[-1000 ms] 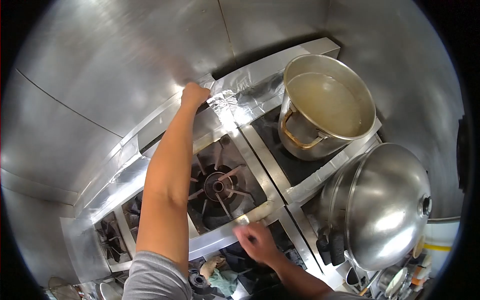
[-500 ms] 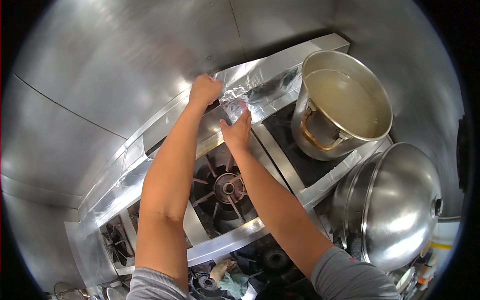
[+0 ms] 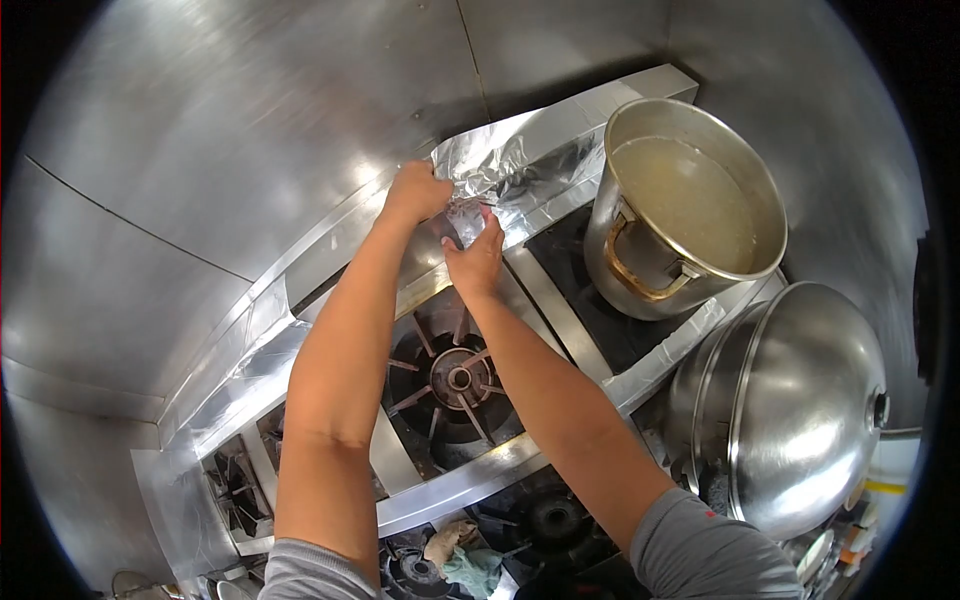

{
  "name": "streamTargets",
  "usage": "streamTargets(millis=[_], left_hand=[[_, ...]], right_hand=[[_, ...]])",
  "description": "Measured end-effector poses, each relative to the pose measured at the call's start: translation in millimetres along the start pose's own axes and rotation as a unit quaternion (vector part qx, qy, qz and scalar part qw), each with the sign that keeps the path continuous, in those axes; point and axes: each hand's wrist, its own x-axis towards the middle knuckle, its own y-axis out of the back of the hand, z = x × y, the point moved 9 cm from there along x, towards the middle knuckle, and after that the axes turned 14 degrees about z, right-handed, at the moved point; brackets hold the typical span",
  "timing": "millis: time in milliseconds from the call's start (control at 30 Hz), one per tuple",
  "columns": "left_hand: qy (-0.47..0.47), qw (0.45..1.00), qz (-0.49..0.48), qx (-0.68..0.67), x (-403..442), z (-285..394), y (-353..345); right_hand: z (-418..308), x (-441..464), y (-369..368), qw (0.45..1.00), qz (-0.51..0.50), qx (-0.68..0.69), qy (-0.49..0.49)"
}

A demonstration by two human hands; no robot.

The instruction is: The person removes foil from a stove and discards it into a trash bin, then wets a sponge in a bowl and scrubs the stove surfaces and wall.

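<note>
Crumpled aluminum foil (image 3: pixel 485 160) covers part of the raised ledge at the back of the stove. My left hand (image 3: pixel 418 192) is closed on the foil's left end, its fingers curled over the ledge. Just below and to the right, my right hand (image 3: pixel 474 255) touches the lower part of the foil, thumb and fingers apart. Both forearms stretch over the stove, one on each side of a round burner (image 3: pixel 459 378) with a star-shaped grate.
A large pot (image 3: pixel 620 262) of cloudy liquid stands on the right back burner. Nearer on the right is a big domed steel lid (image 3: pixel 810 410). Rags (image 3: pixel 468 560) lie on a front burner. Steel walls (image 3: pixel 250 130) enclose the back.
My right hand has come up from the stove's front edge to the foil. My left hand has shifted slightly right and down along the ledge, now over the foil's edge.
</note>
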Motion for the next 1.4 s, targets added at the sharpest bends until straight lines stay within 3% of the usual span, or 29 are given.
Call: streamTargets(millis=[167, 233, 300, 367, 433, 533, 633, 733, 967, 1033, 1133, 1200, 1267, 1400], left_hand=[[-0.064, 0.997, -0.031, 0.012, -10, 13, 1], [-0.025, 0.996, -0.051, 0.071, -15, 11, 0], [-0.005, 0.998, -0.052, 0.041, -16, 5, -4], [0.017, 0.998, -0.053, 0.011, -22, -4, -13], [0.030, 0.994, 0.083, 0.070, -28, -7, 0], [0.091, 0.995, 0.017, 0.029, -33, -12, -10], [0.099, 0.995, 0.025, -0.007, -39, -9, -11], [0.043, 0.996, 0.080, -0.010, -39, 0, -11], [0.001, 0.991, 0.041, -0.126, -34, 6, -40], [0.106, 0.969, -0.035, -0.220, -38, 3, -54], [0.164, 0.942, -0.054, -0.289, -42, 12, -56], [0.177, 0.937, -0.067, -0.292, -43, 17, -55], [0.191, 0.933, -0.079, -0.296, -43, 18, -59], [0.220, 0.900, -0.102, -0.363, -43, 24, -71]], right_hand=[[-1, 3, 2, 1.000, 0.007, 0.028, 0.006], [2, 5, 0, 0.999, 0.017, 0.029, -0.001], [8, 9, 0, 0.999, 0.028, 0.030, -0.006], [-8, 10, 10, 0.991, 0.065, 0.086, 0.074], [-10, 8, 14, 0.991, 0.063, 0.089, 0.076], [-16, 6, 18, 0.991, 0.051, 0.092, 0.083], [-21, 6, 20, 0.990, 0.041, 0.092, 0.098], [-25, 7, 21, 0.990, 0.043, 0.084, 0.101], [-15, 12, 13, 0.991, 0.035, 0.032, 0.128], [-5, 15, 11, 0.992, 0.039, 0.011, 0.121], [11, 23, 10, 0.993, 0.027, -0.027, 0.116], [26, 33, 5, 0.992, 0.010, -0.043, 0.119], [35, 43, 0, 0.989, -0.003, 0.061, 0.137], [17, 57, 15, 0.991, -0.077, 0.026, 0.106]])
